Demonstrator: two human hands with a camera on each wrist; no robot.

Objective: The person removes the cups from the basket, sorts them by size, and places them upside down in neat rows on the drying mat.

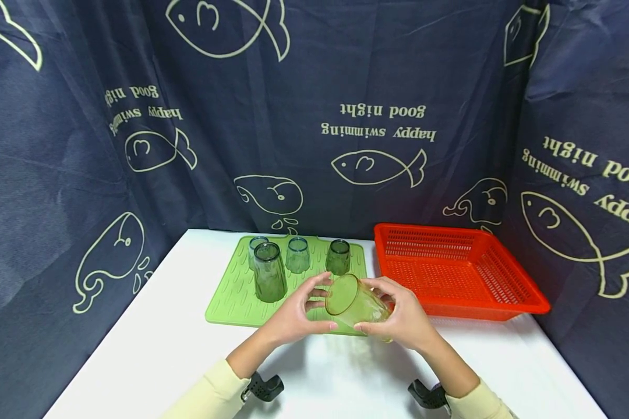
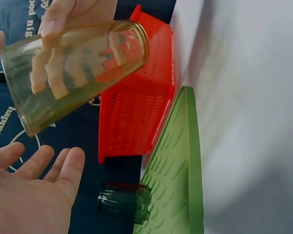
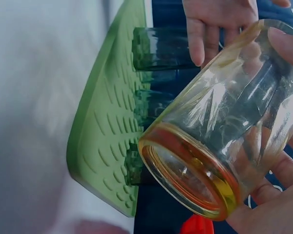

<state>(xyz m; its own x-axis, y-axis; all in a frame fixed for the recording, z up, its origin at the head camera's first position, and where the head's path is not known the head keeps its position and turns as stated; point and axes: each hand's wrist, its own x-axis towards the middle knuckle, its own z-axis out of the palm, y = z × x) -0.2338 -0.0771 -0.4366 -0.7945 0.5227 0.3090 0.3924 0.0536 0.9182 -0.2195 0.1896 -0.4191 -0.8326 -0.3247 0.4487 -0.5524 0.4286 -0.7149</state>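
A yellow-tinted drinking glass point(image 1: 364, 305) is held tilted above the front edge of a green drying mat point(image 1: 230, 305), its mouth toward the left hand. The right hand point(image 1: 405, 317) grips it around the lower part, thumb on the near side and fingers behind. In the right wrist view the glass's thick amber base point(image 3: 190, 170) shows. The left hand point(image 1: 296, 314) is beside the mouth, fingers spread and thumb apart. A gap shows between the left fingers point(image 2: 53, 165) and the glass in the left wrist view.
Upside-down glasses stand on the mat: a tall green glass point(image 1: 270, 276), a small dark green glass point(image 1: 338, 259), a bluish glass point(image 1: 297, 259), and another bluish glass point(image 1: 253, 247) partly hidden behind the tall one. A red plastic basket point(image 1: 477, 302) sits at right on the white table point(image 1: 152, 337). Dark curtains surround it.
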